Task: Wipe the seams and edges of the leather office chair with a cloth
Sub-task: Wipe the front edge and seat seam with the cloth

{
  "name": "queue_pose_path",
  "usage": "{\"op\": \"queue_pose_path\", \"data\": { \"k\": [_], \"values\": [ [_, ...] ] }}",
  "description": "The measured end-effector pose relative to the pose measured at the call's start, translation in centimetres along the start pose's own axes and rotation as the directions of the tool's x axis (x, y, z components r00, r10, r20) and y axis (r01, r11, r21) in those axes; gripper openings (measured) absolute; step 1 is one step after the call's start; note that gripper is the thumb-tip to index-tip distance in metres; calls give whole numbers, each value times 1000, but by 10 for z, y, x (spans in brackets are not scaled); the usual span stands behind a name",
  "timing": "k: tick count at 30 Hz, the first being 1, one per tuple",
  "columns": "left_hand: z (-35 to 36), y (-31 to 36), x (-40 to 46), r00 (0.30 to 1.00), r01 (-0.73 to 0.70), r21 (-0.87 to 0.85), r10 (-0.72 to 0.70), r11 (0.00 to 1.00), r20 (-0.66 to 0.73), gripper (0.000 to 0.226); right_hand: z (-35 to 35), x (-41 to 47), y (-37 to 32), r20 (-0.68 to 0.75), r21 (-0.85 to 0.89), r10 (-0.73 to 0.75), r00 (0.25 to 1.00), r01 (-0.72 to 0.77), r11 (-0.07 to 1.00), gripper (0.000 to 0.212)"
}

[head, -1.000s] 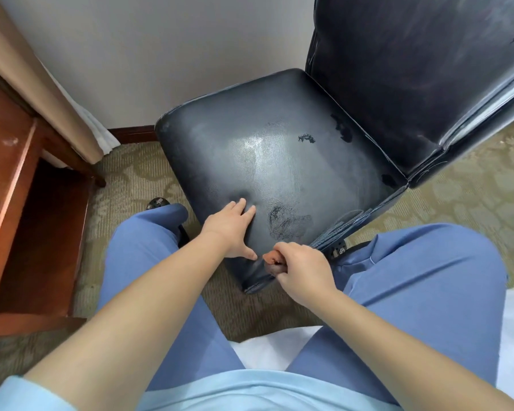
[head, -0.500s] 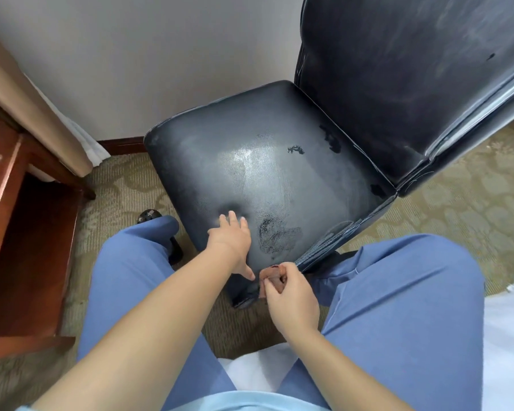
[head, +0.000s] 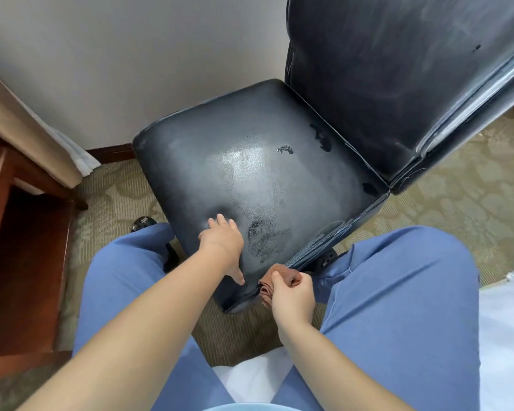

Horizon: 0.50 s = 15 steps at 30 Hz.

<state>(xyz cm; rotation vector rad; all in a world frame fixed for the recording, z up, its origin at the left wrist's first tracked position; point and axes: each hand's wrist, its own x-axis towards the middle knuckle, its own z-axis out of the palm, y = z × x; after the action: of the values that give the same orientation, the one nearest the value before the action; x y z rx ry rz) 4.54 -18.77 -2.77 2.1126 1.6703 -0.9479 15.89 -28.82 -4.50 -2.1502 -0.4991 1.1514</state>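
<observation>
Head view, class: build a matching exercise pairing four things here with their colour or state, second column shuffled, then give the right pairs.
Things:
1. chair seat
2. cloth
3. left hand
4. trousers

States:
A. blue
B. brown, bunched at the seat's edge
C. black, scuffed leather
D. resting flat on the seat

Pairs: 1-C, 2-B, 3-D, 4-A

carpet (head: pixel 457 209) | on it: chair (head: pixel 264 173), wooden desk (head: pixel 18 262)

Brown cloth (head: pixel 281 280) now more exposed in right hand (head: pixel 293 296), left hand (head: pixel 222 240) shifted farther onto seat (head: pixel 250 173)
</observation>
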Motion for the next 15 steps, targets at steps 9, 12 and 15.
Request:
{"op": "queue_pose_path", "data": {
  "k": [9, 12, 15],
  "values": [
    [0, -3, -5, 1000, 11, -87, -9, 996, 20, 144, 2, 0, 2, 20, 105, 40, 999, -42, 994, 20],
    [6, 1, -7, 999, 34, -109, -34, 993, 2, 145, 3, -3, 3, 120, 37, 38, 992, -42, 998, 21],
    [12, 4, -9, 998, 49, -124, -53, 991, -29, 145, 5, -6, 6, 124, 74, 56, 991, -65, 995, 20]
  ]
}}
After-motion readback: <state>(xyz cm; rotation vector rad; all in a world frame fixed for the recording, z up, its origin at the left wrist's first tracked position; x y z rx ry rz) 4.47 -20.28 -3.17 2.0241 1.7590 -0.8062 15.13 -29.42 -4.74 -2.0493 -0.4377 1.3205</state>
